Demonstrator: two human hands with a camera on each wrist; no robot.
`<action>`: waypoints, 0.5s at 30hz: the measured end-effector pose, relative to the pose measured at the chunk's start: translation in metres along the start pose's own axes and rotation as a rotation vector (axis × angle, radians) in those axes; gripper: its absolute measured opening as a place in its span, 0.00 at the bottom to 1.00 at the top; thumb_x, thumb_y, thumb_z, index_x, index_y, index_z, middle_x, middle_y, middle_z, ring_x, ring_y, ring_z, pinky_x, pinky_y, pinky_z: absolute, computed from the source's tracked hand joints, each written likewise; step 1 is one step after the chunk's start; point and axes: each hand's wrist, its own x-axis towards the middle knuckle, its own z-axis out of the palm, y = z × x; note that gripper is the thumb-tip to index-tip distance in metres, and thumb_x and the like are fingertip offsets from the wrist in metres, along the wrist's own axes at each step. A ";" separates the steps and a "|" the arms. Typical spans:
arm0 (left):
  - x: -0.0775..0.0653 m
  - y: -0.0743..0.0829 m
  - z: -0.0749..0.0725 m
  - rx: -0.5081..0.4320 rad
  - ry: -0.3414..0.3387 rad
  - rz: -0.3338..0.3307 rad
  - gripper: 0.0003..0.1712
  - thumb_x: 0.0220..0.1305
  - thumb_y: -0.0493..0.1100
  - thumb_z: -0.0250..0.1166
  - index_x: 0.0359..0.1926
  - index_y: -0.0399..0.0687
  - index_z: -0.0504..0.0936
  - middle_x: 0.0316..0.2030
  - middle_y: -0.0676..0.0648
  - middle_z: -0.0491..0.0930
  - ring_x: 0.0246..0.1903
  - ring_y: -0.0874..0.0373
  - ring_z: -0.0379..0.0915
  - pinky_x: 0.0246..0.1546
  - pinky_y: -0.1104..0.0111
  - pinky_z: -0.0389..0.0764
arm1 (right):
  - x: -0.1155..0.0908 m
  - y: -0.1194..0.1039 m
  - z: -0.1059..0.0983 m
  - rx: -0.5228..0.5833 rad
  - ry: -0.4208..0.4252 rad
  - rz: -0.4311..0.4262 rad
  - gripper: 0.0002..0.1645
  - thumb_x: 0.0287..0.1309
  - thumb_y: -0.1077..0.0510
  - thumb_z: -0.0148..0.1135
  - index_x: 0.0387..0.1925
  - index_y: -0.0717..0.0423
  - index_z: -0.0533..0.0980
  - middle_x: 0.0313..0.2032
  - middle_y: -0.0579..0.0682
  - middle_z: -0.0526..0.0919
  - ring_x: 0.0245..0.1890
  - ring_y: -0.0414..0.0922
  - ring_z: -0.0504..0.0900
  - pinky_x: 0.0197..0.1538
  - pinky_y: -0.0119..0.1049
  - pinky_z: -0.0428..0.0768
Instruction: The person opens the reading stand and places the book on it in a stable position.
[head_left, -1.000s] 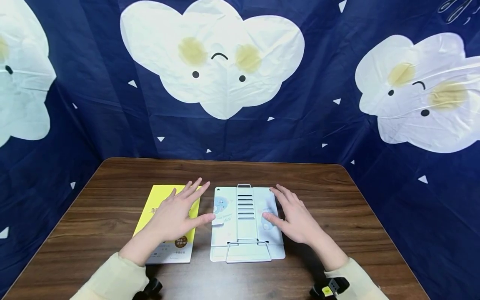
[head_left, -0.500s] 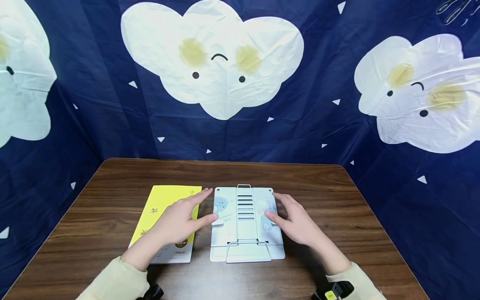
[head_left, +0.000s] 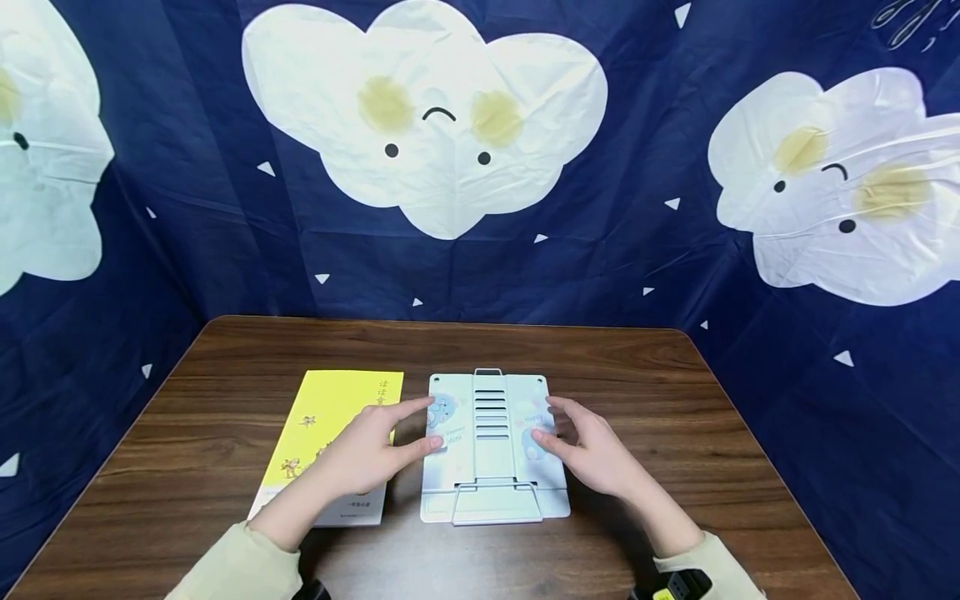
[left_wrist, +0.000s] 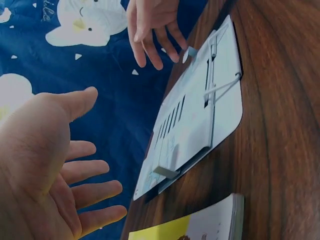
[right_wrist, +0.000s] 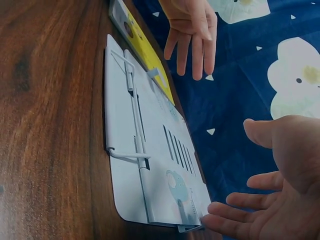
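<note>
A pale blue-white folding book stand (head_left: 493, 460) lies flat on the table, with slots down its middle, a wire loop at the front and cartoon prints. My left hand (head_left: 366, 452) is at its left edge, thumb and index tips overlapping the edge in the head view; the left wrist view has this hand (left_wrist: 60, 170) above the stand, fingers spread. On the other side, my right hand (head_left: 600, 457) has its thumb over the stand's right part. In the right wrist view, that hand's (right_wrist: 270, 195) fingertips come right to the stand's corner. Neither hand grips anything.
A yellow and white book (head_left: 337, 408) lies left of the stand, partly under my left forearm in the head view. The brown wooden table (head_left: 637, 375) ends at a dark blue cloth backdrop (head_left: 450, 275) with white cloud prints.
My left hand has moved right and towards me, its spread fingers drawing closer together, up to the stand's left edge. The right hand has come slightly nearer to me. The stand has stayed put.
</note>
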 end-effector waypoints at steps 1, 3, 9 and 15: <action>0.000 0.001 0.001 -0.022 0.006 -0.002 0.42 0.68 0.68 0.69 0.72 0.48 0.78 0.31 0.46 0.87 0.33 0.55 0.80 0.50 0.54 0.82 | 0.000 0.000 0.000 -0.001 0.001 0.007 0.42 0.70 0.40 0.69 0.73 0.62 0.70 0.63 0.63 0.80 0.55 0.55 0.85 0.56 0.52 0.85; 0.000 0.003 0.004 -0.091 0.008 -0.009 0.37 0.68 0.63 0.72 0.69 0.45 0.81 0.49 0.43 0.88 0.45 0.53 0.85 0.53 0.55 0.85 | -0.001 0.001 0.000 0.005 0.002 0.014 0.40 0.70 0.42 0.69 0.71 0.64 0.73 0.60 0.62 0.82 0.53 0.53 0.86 0.55 0.51 0.86; 0.000 0.006 0.013 -0.282 -0.025 -0.032 0.30 0.69 0.55 0.74 0.60 0.35 0.85 0.59 0.38 0.84 0.53 0.48 0.86 0.51 0.60 0.87 | -0.002 0.003 0.001 -0.004 -0.004 0.000 0.30 0.70 0.45 0.70 0.58 0.67 0.81 0.49 0.55 0.88 0.45 0.46 0.88 0.48 0.44 0.87; 0.001 0.005 0.020 -0.307 -0.051 -0.018 0.27 0.69 0.53 0.74 0.57 0.34 0.87 0.55 0.38 0.86 0.49 0.54 0.88 0.46 0.64 0.88 | -0.004 0.003 0.003 0.028 -0.048 -0.032 0.28 0.71 0.48 0.69 0.53 0.71 0.82 0.40 0.49 0.89 0.39 0.43 0.86 0.42 0.35 0.85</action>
